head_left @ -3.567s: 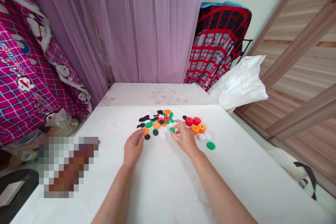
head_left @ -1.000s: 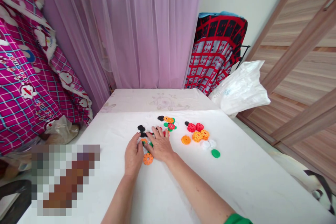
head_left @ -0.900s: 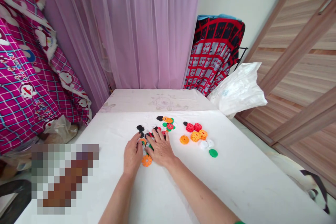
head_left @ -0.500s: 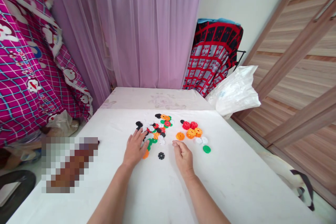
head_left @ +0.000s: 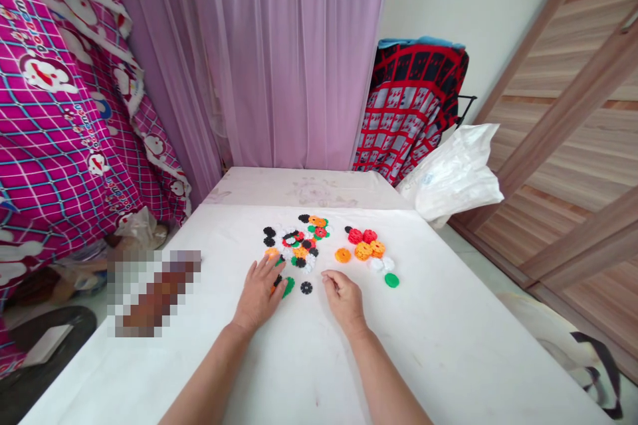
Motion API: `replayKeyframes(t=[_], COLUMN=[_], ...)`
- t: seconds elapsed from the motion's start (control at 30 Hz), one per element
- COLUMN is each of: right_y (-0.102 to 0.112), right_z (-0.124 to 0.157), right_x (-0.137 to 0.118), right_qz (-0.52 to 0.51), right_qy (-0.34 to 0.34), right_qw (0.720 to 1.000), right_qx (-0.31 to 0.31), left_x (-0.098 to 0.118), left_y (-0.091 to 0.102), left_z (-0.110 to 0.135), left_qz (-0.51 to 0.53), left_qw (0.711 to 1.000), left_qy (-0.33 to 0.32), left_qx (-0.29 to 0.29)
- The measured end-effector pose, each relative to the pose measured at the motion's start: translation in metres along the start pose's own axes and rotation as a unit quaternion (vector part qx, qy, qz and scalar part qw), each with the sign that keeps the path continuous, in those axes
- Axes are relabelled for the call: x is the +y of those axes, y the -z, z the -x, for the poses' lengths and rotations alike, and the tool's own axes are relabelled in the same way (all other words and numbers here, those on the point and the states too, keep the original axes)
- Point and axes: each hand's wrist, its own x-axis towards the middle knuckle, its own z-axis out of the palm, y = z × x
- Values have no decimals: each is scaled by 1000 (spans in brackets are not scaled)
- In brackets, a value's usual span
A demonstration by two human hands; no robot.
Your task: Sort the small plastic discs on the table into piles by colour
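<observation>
My left hand (head_left: 260, 293) lies spread at the near left edge of a mixed heap of notched plastic discs (head_left: 302, 252). Beneath and beside its fingers are a green disc (head_left: 288, 287) and parts of black and orange ones. My right hand (head_left: 343, 299) is curled with thumb and forefinger together; whatever it may hold is hidden. Between the hands a single black disc (head_left: 306, 287) lies flat. Right of the heap are sorted groups: red discs (head_left: 355, 236), orange discs (head_left: 363, 251), white discs (head_left: 387, 264) and a green disc stack (head_left: 392, 280).
The discs lie on a white-covered table (head_left: 309, 358). A white plastic bag (head_left: 456, 176) rests at its far right edge. A blurred-out patch (head_left: 159, 295) covers something at the left. Behind hang purple curtains (head_left: 299, 60); a wooden wardrobe (head_left: 573, 113) stands at right.
My left hand has drawn back slightly towards me, with the green disc now nearer by its thumb. My right hand has shifted a little left. The view has turned slightly left.
</observation>
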Motion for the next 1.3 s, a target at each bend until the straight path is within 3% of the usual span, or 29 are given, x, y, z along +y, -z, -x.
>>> replayKeyframes(t=[0.1, 0.2, 0.33, 0.4, 0.6, 0.93, 1.13, 1.23, 1.3], right_y=[0, 0, 1, 2, 2, -5, -6, -12, -16], right_z=[-1, -2, 0, 2, 5, -1, 9, 12, 12], right_x=[2, 2, -7, -13, -26, -27, -40, -46, -43], right_qz=[4, 24, 85, 123, 192, 204, 162, 164, 175], right_qy=[1, 7, 29, 53, 102, 100, 238, 276, 247], right_qw=[1000, 999, 995, 989, 971, 969, 951, 936, 944], right_qx=[-10, -25, -40, -57, -101, -98, -117, -148, -130], left_x=[-2, -5, -12, -13, -8, -8, -10, -16, -20], left_y=[-5, -5, -1, -1, -1, 2, 2, 3, 4], left_z=[2, 1, 0, 0, -3, -6, -2, 5, 10], left_qz=[-23, 25, 90, 81, 28, 38, 55, 30, 2], left_qw=[1000, 999, 985, 981, 996, 993, 994, 999, 1000], left_qy=[21, 12, 110, 131, 51, 89, 71, 32, 13], left_qx=[-3, -17, 94, 117, 65, 65, 68, 23, -26])
